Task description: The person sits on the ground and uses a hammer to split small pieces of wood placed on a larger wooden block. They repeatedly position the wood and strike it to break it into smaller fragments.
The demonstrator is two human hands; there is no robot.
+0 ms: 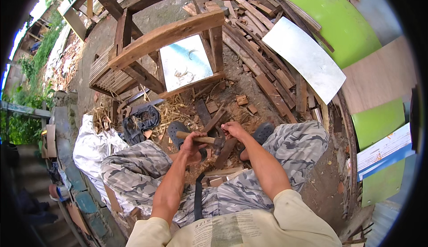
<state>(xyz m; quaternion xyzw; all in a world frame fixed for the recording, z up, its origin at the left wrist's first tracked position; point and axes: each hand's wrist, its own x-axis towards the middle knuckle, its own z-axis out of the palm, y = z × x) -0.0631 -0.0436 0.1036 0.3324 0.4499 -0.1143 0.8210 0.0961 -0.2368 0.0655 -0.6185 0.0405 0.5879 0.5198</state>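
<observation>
My left hand [192,143] is closed around the wooden handle of a hammer [206,139]. The hammer's dark metal head lies to the right, close to my right hand [232,130]. The fingers of that hand are pinched together; whatever they hold is too small to make out. Below both hands a dark wooden piece [226,154] rests on the ground between my feet. Another narrow strip of wood [215,119] slants up just beyond the hammer head.
Ahead stands a wooden frame [169,35] with a white sheet [185,64] inside it. Stacked boards [267,75] and a white panel [307,60] lie to the right, by green sheets [334,20]. A white sack [96,142] and a black bag [142,120] are at left.
</observation>
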